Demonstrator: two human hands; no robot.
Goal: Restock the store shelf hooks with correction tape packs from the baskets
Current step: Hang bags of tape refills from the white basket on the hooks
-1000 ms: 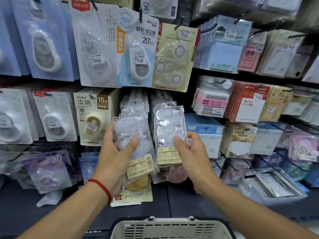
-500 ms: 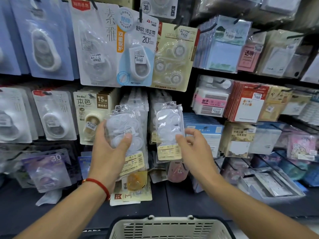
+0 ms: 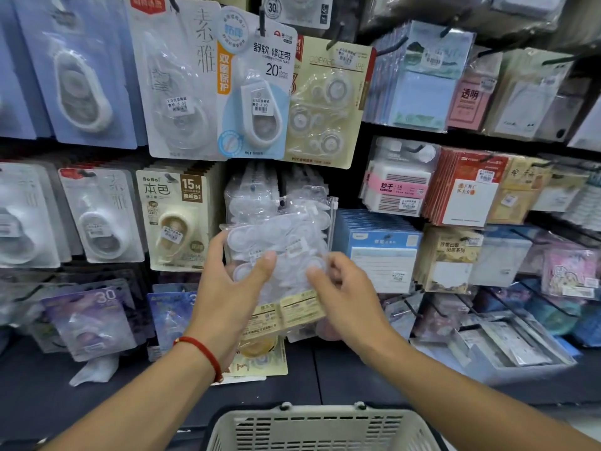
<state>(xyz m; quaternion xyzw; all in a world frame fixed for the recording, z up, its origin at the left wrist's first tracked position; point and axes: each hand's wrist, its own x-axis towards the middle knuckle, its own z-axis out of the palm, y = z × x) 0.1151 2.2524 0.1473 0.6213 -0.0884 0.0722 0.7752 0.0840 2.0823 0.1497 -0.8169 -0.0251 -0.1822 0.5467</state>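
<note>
Clear plastic packs of white correction tapes (image 3: 279,245) with beige labels overlap in front of the middle hook row. My left hand (image 3: 234,288) grips the left packs, thumb across their front. My right hand (image 3: 344,297) pinches the right pack at its lower edge, by the beige label (image 3: 300,309). More clear packs (image 3: 252,193) hang on the hook behind them. The motion blurs the packs, so their exact number is unclear.
Carded correction tapes (image 3: 260,89) hang above and to the left (image 3: 175,219). Sticky notes and memo pads (image 3: 383,252) fill the shelves on the right. A beige plastic basket (image 3: 320,428) sits at the bottom, between my forearms. A dark shelf ledge (image 3: 341,372) runs below the hooks.
Both hands have come together: the right pack moved left and now overlaps the packs in my left hand. The left hand shifted right and slightly up.
</note>
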